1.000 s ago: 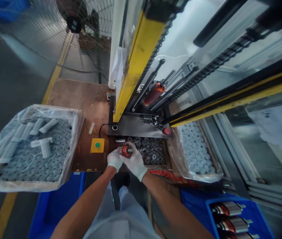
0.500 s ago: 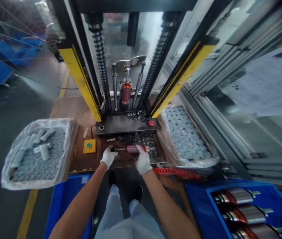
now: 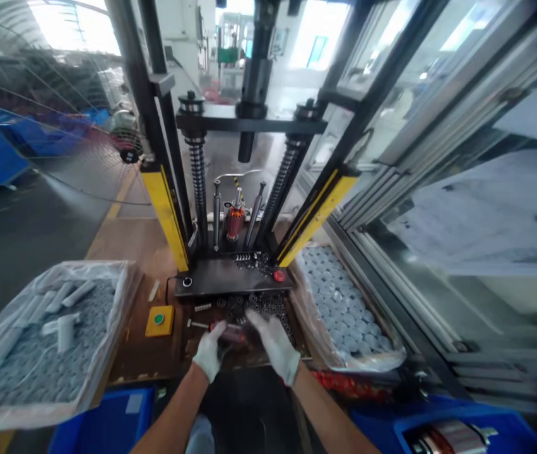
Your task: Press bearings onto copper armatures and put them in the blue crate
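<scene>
My left hand (image 3: 210, 352), in a white glove, is closed round a motor armature (image 3: 233, 334) with a reddish-brown body. The armature lies nearly level, its thin steel shaft pointing left. My right hand (image 3: 275, 345), gloved too, is just right of the armature with its fingers stretched out over several small ring bearings (image 3: 272, 308) on the bench; blur hides whether the fingertips touch any. Beyond both hands, a second armature (image 3: 235, 222) with orange windings stands upright in the press (image 3: 230, 277), beneath its ram.
A plastic-lined box of grey cylinders (image 3: 50, 353) sits at left, another such box (image 3: 344, 302) at right. A yellow box with a green button (image 3: 159, 320) is on the bench; a red button (image 3: 278, 276) is on the press base. A blue bin (image 3: 495, 416) at lower right holds a larger armature.
My left hand has moved from the shaft end onto the armature's body. My right hand has let go of the armature and opened toward the bearings. The camera view has tilted upward.
</scene>
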`<move>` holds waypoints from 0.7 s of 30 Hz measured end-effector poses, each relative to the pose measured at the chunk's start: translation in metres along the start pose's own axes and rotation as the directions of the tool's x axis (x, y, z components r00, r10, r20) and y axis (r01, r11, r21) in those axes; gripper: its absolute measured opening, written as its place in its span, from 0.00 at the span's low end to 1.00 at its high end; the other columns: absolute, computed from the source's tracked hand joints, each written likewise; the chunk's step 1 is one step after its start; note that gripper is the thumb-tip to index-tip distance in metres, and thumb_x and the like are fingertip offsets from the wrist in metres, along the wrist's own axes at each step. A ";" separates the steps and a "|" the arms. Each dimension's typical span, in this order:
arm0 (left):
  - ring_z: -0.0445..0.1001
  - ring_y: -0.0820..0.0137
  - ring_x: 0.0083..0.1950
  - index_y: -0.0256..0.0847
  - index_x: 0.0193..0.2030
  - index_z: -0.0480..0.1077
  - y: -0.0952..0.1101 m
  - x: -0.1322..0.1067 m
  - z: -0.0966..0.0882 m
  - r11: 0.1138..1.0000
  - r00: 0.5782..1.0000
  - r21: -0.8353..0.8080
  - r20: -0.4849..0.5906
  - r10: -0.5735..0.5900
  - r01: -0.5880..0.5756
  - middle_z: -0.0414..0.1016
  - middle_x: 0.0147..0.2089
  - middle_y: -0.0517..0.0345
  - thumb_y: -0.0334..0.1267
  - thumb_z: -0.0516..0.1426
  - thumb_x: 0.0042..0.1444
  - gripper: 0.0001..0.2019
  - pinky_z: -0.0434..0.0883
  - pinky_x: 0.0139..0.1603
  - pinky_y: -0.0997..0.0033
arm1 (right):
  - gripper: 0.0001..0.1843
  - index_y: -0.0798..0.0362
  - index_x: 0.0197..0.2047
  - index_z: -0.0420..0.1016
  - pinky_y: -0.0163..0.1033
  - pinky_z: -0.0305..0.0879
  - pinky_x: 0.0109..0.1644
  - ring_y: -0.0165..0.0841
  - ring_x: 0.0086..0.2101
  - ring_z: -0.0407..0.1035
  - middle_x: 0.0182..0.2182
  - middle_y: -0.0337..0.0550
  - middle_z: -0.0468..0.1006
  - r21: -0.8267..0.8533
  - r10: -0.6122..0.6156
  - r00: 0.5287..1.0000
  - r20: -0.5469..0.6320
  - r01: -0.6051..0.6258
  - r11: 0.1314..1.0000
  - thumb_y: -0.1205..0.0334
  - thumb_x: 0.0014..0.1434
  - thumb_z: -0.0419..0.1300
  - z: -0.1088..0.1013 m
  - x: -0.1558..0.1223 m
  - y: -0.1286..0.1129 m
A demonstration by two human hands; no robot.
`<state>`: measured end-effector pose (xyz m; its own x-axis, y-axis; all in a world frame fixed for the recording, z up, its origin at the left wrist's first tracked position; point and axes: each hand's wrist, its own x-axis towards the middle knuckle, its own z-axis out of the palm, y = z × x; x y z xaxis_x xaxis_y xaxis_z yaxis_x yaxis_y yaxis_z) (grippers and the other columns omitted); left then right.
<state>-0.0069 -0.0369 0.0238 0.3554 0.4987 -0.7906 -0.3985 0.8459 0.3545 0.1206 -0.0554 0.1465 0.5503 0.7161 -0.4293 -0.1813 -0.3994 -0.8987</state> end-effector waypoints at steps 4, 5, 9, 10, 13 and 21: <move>0.81 0.62 0.37 0.37 0.41 0.73 0.000 0.024 -0.021 0.999 0.995 0.033 -0.102 -0.009 0.013 0.81 0.37 0.53 0.36 0.69 0.43 0.17 0.78 0.39 0.64 | 0.21 0.54 0.48 0.77 0.43 0.66 0.55 0.39 0.46 0.71 0.45 0.46 0.79 -0.221 -0.459 0.874 -0.159 0.422 0.879 0.49 0.57 0.61 0.039 0.086 -0.100; 0.81 0.61 0.39 0.38 0.41 0.74 -0.001 0.027 -0.024 0.998 0.996 0.052 -0.091 -0.017 0.022 0.82 0.38 0.52 0.37 0.69 0.43 0.18 0.78 0.40 0.62 | 0.23 0.54 0.51 0.75 0.43 0.64 0.57 0.39 0.49 0.70 0.49 0.47 0.78 -0.274 -0.543 0.819 -0.184 0.488 0.829 0.50 0.57 0.61 0.053 0.109 -0.120; 0.81 0.57 0.43 0.37 0.42 0.74 -0.002 0.025 -0.027 0.995 0.999 0.097 -0.042 0.000 0.004 0.81 0.41 0.49 0.39 0.71 0.41 0.21 0.78 0.47 0.58 | 0.16 0.55 0.48 0.75 0.44 0.63 0.56 0.39 0.48 0.70 0.46 0.51 0.78 -0.543 -0.591 0.798 -0.122 0.445 0.712 0.55 0.61 0.56 0.094 0.178 -0.163; 0.81 0.56 0.44 0.37 0.42 0.74 -0.001 0.023 -0.027 0.995 0.999 0.102 -0.040 0.016 -0.011 0.81 0.41 0.49 0.39 0.71 0.40 0.21 0.78 0.48 0.57 | 0.15 0.55 0.45 0.76 0.44 0.64 0.54 0.40 0.46 0.71 0.42 0.50 0.79 -0.598 -0.556 0.824 -0.106 0.394 0.698 0.56 0.63 0.54 0.099 0.187 -0.167; 0.81 0.57 0.43 0.37 0.44 0.74 0.001 0.022 -0.026 0.993 0.998 0.120 -0.053 0.027 -0.021 0.81 0.40 0.49 0.41 0.72 0.40 0.23 0.77 0.49 0.56 | 0.14 0.53 0.40 0.75 0.43 0.64 0.49 0.40 0.40 0.73 0.35 0.48 0.79 -0.692 -0.518 0.851 -0.085 0.324 0.645 0.54 0.66 0.52 0.103 0.197 -0.172; 0.79 0.58 0.48 0.39 0.43 0.75 0.018 0.012 -0.038 0.943 0.995 0.332 -0.089 0.035 -0.003 0.81 0.41 0.53 0.39 0.67 0.48 0.15 0.74 0.56 0.55 | 0.14 0.51 0.36 0.70 0.37 0.63 0.41 0.33 0.33 0.69 0.30 0.40 0.74 -0.518 -0.701 0.681 -0.212 0.530 0.672 0.53 0.67 0.49 0.043 0.079 -0.185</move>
<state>-0.0416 -0.0228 0.0019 0.2647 0.5091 -0.8190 -0.0962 0.8590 0.5028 0.1627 0.0991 0.2746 0.6749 0.6460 0.3566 0.5917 -0.1851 -0.7846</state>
